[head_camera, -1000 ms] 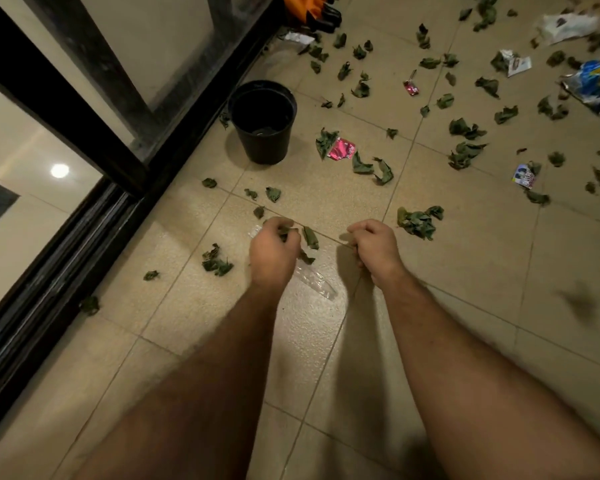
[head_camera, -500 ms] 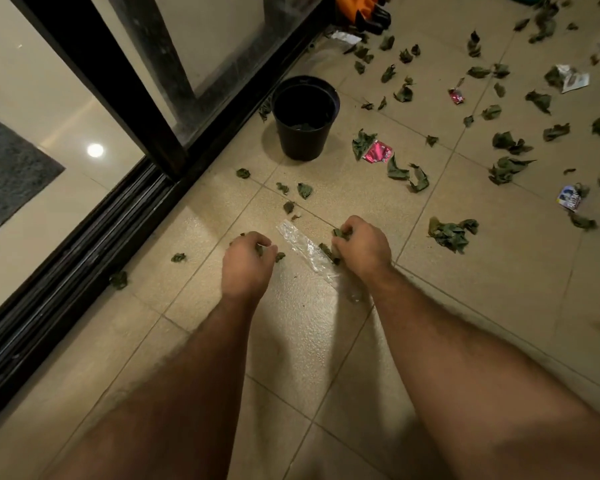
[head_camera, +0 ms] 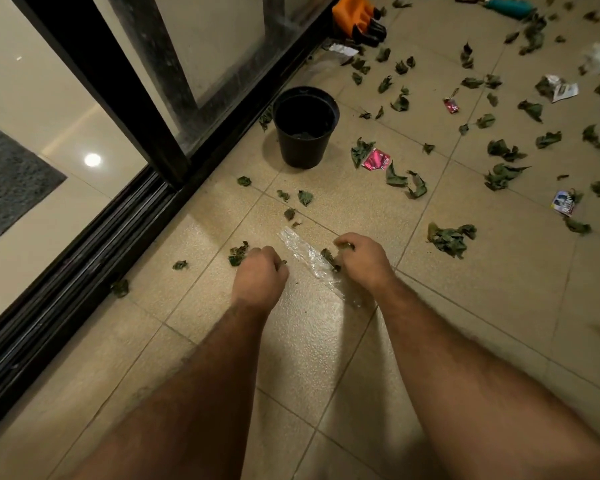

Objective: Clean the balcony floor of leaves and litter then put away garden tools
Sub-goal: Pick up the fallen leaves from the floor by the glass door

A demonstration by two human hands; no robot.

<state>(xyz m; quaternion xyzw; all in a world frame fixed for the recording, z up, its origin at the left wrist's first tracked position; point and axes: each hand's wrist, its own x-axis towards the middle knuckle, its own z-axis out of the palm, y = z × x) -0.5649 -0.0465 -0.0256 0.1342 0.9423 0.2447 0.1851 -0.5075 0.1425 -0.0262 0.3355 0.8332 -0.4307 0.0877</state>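
Dry green leaves and wrappers lie scattered over the beige balcony tiles. My left hand (head_camera: 258, 273) is down at the floor with its fingers curled round small leaf bits, beside a leaf clump (head_camera: 238, 253). My right hand (head_camera: 362, 259) is curled round leaves at the right side of a clear plastic wrapper (head_camera: 307, 256) that lies flat between both hands. A black pot (head_camera: 305, 128) stands upright beyond them near the door track. A pink wrapper (head_camera: 376, 160) lies right of the pot, and a leaf pile (head_camera: 451, 239) sits right of my right hand.
A black sliding door frame (head_camera: 125, 216) runs along the left. Orange and black gloves (head_camera: 357, 17) lie at the top by the door. A teal-handled tool (head_camera: 506, 6) lies at the far top right. More wrappers (head_camera: 563, 202) and leaves cover the right floor.
My left hand has moved left off the plastic wrapper toward the leaf clump. My right hand has moved left onto leaves beside the wrapper. The view has shifted left and forward.
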